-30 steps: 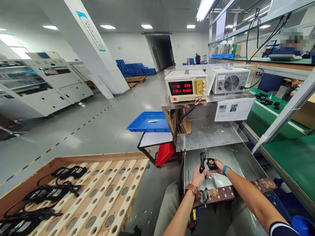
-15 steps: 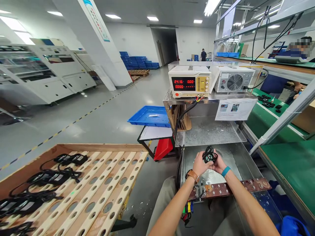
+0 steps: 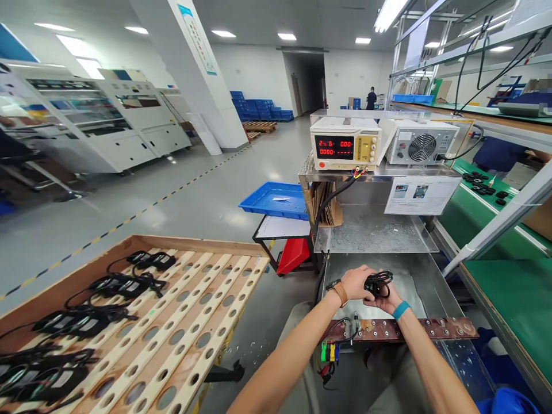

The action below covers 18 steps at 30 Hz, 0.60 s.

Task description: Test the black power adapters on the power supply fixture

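Observation:
A bundle of coiled black cable point(image 3: 379, 284) is held between my two hands above a metal tray point(image 3: 411, 270). My left hand point(image 3: 357, 283), below a brown wrist strap, has its fingers closed on the bundle's left side. Under and to the right of the coil, my right hand point(image 3: 391, 300) grips it; a teal band is on that wrist. A small dark part sticks out left of my left hand, too hidden to name. Nearer me, a brown strip with metal studs point(image 3: 388, 330) crosses the tray's front.
A wooden rack point(image 3: 190, 316) with black cabled devices point(image 3: 129, 284) stands at the left. Behind the tray are a power supply point(image 3: 345, 146), a metal shelf and a blue tray point(image 3: 276, 198). A green bench point(image 3: 513, 287) lies right; a person point(image 3: 371, 99) stands far back.
The view has turned left, so the scene sits further right. The bundle has turned in my hands, and its cable loops now point right. My left hand is now flatter over it.

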{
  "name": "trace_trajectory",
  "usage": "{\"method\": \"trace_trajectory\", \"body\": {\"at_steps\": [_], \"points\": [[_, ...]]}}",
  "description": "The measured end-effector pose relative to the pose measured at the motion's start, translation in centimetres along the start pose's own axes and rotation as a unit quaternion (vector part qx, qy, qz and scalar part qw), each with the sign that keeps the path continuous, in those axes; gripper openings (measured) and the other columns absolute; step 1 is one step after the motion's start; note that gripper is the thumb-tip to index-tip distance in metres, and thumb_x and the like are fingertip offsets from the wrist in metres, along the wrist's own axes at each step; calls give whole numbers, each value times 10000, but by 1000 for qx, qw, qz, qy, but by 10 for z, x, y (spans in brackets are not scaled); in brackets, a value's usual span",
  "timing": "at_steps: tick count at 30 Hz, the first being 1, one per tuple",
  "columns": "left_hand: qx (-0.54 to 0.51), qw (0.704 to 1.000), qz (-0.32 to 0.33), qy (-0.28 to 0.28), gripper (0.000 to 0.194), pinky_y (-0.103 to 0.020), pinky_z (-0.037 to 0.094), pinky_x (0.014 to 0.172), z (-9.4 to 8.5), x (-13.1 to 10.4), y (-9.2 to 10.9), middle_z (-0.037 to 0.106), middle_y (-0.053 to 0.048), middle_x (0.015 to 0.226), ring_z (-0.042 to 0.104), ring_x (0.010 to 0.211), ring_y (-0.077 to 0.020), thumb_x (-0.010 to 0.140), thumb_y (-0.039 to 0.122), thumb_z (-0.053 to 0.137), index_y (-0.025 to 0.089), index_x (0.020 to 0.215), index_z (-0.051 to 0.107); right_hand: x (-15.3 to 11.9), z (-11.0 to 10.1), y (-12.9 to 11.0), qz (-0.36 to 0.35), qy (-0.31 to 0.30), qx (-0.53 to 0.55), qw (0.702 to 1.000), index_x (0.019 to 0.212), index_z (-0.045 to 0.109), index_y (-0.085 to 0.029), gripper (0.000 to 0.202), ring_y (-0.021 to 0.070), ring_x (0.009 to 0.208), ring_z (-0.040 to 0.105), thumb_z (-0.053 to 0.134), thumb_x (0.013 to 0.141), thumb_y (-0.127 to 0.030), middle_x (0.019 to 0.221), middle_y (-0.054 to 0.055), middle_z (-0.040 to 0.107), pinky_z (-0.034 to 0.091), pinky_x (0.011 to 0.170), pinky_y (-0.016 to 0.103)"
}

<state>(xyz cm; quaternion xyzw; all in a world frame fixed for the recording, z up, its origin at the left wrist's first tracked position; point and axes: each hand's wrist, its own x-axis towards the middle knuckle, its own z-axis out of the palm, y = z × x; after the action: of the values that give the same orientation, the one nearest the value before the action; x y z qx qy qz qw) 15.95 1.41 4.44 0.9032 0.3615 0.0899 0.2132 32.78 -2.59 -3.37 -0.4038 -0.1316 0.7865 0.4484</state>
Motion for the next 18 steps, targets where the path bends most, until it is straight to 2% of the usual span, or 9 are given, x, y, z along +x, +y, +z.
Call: {"method": "trace_trajectory", "body": {"at_steps": [3, 5, 7, 10, 12, 14, 16, 18], "points": [[68, 991, 84, -84, 709, -317, 517, 806, -14, 6, 1, 612, -44, 1218, 660, 1023, -270, 654, 492, 842, 300, 1282, 574, -6, 5, -9, 29, -35, -33, 998, 1025, 627, -125, 562, 285, 742, 649, 355, 1072, -614, 897, 144, 647, 592, 704, 421], [115, 978, 127, -118, 690, -310, 513, 751, -18, 9, 2, 606, -56, 1232, 670, 979, -265, 658, 470, 842, 296, 1269, 573, -8, 12, -13, 42, -34, -41, 998, 1044, 631, -123, 562, 285, 732, 653, 323, 1087, -592, 872, 138, 647, 594, 697, 416], [158, 963, 171, -134, 660, -301, 505, 717, -19, 11, 3, 590, -65, 1267, 671, 955, -251, 667, 401, 846, 288, 1253, 563, -8, 18, -16, 52, -10, -43, 998, 1083, 624, -135, 533, 273, 702, 651, 266, 1110, -528, 858, 124, 649, 595, 673, 410], [225, 937, 230, -138, 486, -294, 488, 658, -19, 14, 3, 593, -75, 1264, 675, 859, -216, 756, 276, 772, 274, 1194, 562, -7, 23, -16, 56, 26, -57, 996, 1109, 612, -128, 471, 250, 646, 638, 259, 1122, -440, 825, 118, 644, 587, 601, 361], [263, 919, 253, -148, 374, -303, 470, 609, -18, 17, 3, 624, -95, 1186, 665, 771, -213, 806, 246, 710, 239, 1152, 567, -6, 24, -16, 66, 43, -81, 994, 1096, 612, -118, 457, 241, 601, 621, 285, 1116, -436, 794, 119, 635, 564, 531, 318], [277, 908, 269, -162, 354, -315, 458, 590, -18, 20, 1, 643, -115, 1110, 651, 731, -222, 802, 240, 703, 205, 1127, 566, -5, 23, -16, 78, 51, -105, 990, 1054, 616, -116, 469, 227, 542, 590, 294, 1110, -452, 769, 118, 626, 533, 469, 289], [266, 909, 272, -168, 394, -322, 463, 611, -17, 22, -2, 640, -125, 1113, 642, 730, -222, 766, 214, 724, 199, 1125, 562, -2, 21, -18, 84, 51, -122, 988, 991, 613, -121, 486, 208, 492, 552, 292, 1108, -466, 756, 117, 622, 513, 439, 275], [239, 923, 251, -168, 421, -331, 479, 668, -17, 23, -7, 631, -120, 1142, 639, 752, -217, 742, 174, 726, 209, 1128, 563, 4, 17, -19, 88, 44, -134, 986, 945, 607, -124, 498, 201, 492, 543, 291, 1110, -472, 760, 122, 621, 520, 446, 279]]}}
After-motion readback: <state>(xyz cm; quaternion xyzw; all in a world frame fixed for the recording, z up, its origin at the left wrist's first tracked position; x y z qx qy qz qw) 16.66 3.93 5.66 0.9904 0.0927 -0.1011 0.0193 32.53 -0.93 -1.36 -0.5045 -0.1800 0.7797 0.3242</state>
